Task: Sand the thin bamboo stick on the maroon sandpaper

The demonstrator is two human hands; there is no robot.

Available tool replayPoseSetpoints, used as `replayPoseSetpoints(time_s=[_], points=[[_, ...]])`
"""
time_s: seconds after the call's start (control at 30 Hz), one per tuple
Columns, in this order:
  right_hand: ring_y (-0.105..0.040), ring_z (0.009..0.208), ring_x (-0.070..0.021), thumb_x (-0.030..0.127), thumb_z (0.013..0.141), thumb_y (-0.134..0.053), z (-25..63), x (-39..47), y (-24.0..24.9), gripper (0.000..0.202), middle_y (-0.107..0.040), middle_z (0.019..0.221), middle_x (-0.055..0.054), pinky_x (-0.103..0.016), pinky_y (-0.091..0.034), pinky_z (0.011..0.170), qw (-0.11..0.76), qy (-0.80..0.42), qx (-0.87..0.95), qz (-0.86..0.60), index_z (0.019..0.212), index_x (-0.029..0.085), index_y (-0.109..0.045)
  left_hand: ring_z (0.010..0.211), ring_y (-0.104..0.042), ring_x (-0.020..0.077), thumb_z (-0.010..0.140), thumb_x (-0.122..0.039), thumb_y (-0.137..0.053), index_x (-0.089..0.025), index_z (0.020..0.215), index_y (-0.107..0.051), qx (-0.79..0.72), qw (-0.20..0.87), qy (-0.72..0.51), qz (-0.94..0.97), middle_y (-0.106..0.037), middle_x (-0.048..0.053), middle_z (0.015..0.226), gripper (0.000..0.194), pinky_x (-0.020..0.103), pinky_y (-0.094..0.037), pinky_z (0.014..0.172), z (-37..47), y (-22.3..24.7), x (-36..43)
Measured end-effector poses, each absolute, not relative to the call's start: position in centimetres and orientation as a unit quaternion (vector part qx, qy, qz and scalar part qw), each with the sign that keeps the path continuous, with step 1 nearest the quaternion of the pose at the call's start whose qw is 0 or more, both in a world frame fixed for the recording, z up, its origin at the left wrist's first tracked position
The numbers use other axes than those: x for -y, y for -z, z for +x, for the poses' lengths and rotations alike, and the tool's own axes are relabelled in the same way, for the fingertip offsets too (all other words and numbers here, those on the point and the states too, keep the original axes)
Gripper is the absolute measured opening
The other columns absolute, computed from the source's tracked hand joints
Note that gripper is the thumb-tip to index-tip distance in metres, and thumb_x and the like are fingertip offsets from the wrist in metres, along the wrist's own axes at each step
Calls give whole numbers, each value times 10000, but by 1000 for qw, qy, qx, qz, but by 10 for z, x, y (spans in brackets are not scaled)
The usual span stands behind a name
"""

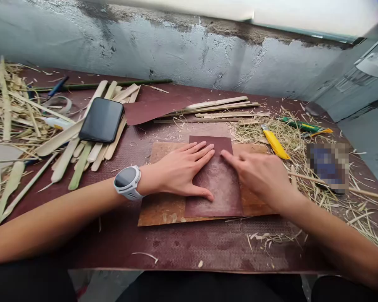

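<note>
A maroon sheet [222,180] is laid at the middle of the table [208,251], over a wooden board [162,209] left showing on both sides. Its left part is covered by the left hand [181,170], palm down, fingers straight and apart. The sheet's right side is met by the outstretched forefinger of the right hand [264,176]; the other fingers are folded under, and whether anything is gripped in them cannot be told. A watch [126,180] is worn on the left wrist.

To the right, shavings [252,132] are scattered around a yellow cutter [275,142], with a green cutter [302,125] set farther right. A thin stick [368,193] is stretched toward the right edge, past a pixelated item [327,165].

On the far side, a second sheet [154,110] is placed beside narrow strips [217,103]. To the left, a phone [101,120] is rested, screen up, on fanned slats [64,161]. Behind them, a green pole [122,85] is laid near the wall [176,50].
</note>
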State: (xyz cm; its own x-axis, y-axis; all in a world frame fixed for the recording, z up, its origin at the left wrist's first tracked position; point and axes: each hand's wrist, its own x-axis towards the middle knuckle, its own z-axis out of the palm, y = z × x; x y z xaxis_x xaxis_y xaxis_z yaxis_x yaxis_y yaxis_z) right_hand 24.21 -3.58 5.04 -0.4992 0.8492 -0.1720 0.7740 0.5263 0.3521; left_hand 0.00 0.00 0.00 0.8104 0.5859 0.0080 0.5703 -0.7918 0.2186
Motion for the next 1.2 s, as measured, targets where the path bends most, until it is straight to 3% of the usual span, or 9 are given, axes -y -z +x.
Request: replayPoseSetpoints(time_s=[0.2, 0.43, 0.6, 0.83, 1.1, 1.2], points=[[-676, 662, -200, 158, 1058, -431, 231, 53, -59, 535, -744, 916, -91, -335, -199, 520, 200, -113, -875, 426, 1577, 262, -507, 1625, -181, 355, 800, -1014, -337, -30, 1653, -265, -312, 99, -37, 944, -190, 201, 1729, 1304, 454, -128, 1342, 0, 2, 0], [-661, 841, -214, 174, 1044, -513, 233, 43, -49, 346, -740, 1007, -92, -346, -313, 689, 125, -156, -909, 366, 1342, 223, -681, 1628, -167, 354, 821, -997, -357, -36, 1660, -250, -310, 104, -38, 944, -189, 192, 1729, 1280, 455, -123, 1344, 0, 3, 0], [-639, 832, -221, 181, 1082, -408, 224, 46, -37, 377, -729, 995, -124, -355, -301, 669, 96, -178, -916, 346, 1363, 137, -655, 1620, -187, 371, 840, -960, -431, -42, 1662, -244, -318, 114, -40, 940, -214, 201, 1721, 1246, 487, -155, 1337, 0, 5, 0], [-656, 790, -233, 143, 1070, -402, 228, 53, -45, 379, -719, 947, -104, -361, -278, 637, 140, -177, -904, 362, 1324, 154, -683, 1625, -167, 369, 856, -949, -420, -51, 1664, -243, -315, 109, -38, 942, -176, 189, 1731, 1221, 484, -142, 1340, 0, 4, 0], [-623, 738, -208, 132, 1062, -398, 230, 51, -37, 385, -728, 920, -99, -358, -278, 630, 104, -206, -916, 328, 1315, 131, -688, 1621, -186, 372, 812, -986, -427, -68, 1658, -276, -313, 114, -44, 942, -198, 191, 1726, 1258, 489, -158, 1337, -1, 4, -1], [-620, 746, -213, 90, 1035, -406, 232, 48, -38, 385, -729, 913, -111, -363, -264, 620, 111, -219, -892, 380, 1276, 125, -705, 1619, -192, 376, 788, -1004, -423, -69, 1662, -269, -318, 110, -47, 941, -209, 191, 1724, 1289, 496, -155, 1337, -1, 5, -1]])
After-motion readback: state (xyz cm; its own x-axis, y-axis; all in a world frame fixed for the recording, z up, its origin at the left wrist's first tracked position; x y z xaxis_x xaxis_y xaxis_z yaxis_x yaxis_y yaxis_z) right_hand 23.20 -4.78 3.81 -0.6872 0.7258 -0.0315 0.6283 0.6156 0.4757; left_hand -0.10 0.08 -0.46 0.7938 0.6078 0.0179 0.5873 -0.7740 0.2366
